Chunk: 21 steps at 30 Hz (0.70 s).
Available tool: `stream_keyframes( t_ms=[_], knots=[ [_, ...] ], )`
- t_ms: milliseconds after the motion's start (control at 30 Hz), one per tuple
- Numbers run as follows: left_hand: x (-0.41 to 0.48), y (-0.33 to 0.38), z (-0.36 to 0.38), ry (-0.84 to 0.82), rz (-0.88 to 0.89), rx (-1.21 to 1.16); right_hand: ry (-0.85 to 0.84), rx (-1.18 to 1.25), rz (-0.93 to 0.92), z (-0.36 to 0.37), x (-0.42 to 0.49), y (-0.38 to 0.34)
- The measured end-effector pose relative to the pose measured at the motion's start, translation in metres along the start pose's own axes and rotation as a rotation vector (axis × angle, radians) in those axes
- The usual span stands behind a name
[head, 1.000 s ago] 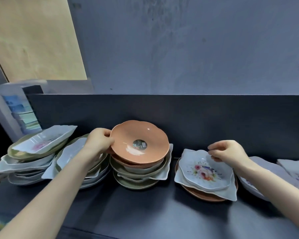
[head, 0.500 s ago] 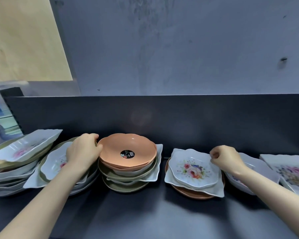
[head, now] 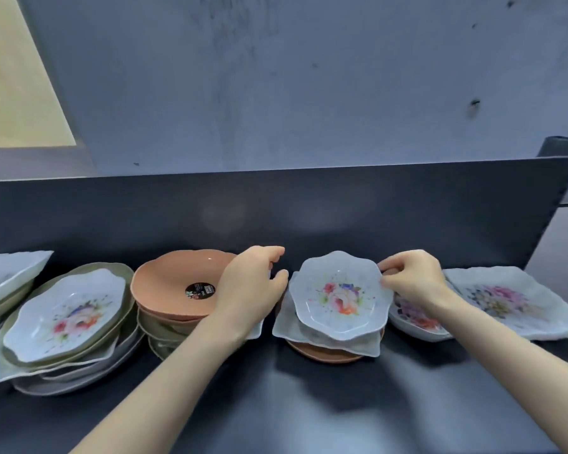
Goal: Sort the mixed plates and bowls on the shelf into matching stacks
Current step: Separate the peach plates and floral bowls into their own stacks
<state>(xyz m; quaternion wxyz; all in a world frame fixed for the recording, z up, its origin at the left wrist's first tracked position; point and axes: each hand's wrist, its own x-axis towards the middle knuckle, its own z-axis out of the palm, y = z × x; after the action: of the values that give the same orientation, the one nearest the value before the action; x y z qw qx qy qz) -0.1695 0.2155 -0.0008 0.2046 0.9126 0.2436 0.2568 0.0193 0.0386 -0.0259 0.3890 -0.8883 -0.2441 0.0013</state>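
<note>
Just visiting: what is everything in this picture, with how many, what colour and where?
Orange bowl: one, orange, top of middle stack.
Green bowls: several, green, beneath the orange bowl.
Flowered bowl: one, white, top of the next stack rightward.
Square plate: one, white, under the flowered bowl.
Orange plate: one, orange, bottom of that stack.
Wavy dish: one, white with flowers, atop left stack.
Large plate: one, white with flowers, far right.
Hidden bowl: one, white with flowers, behind right hand.
Shelf: one, dark grey, beneath everything.
Left hand: one, between orange bowl and flowered bowl, holding nothing.
Right hand: one, pinching flowered bowl's right rim.
</note>
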Motion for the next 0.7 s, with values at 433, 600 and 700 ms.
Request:
stream_keyframes(
  t_ms=[433, 600, 700],
  knots=[
    [-0.017, 0.019, 0.046, -0.140, -0.456, -0.787, -0.067, 0.276, 0.044, -0.007, 0.004, 0.008],
    [-0.015, 0.020, 0.035, 0.014, -0.445, -0.734, -0.165, 0.250, 0.098, -0.003, 0.006, 0.026],
    [-0.012, 0.023, 0.023, 0.112, -0.424, -0.681, -0.310, 0.034, 0.059, 0.002, -0.004, 0.032]
  ],
)
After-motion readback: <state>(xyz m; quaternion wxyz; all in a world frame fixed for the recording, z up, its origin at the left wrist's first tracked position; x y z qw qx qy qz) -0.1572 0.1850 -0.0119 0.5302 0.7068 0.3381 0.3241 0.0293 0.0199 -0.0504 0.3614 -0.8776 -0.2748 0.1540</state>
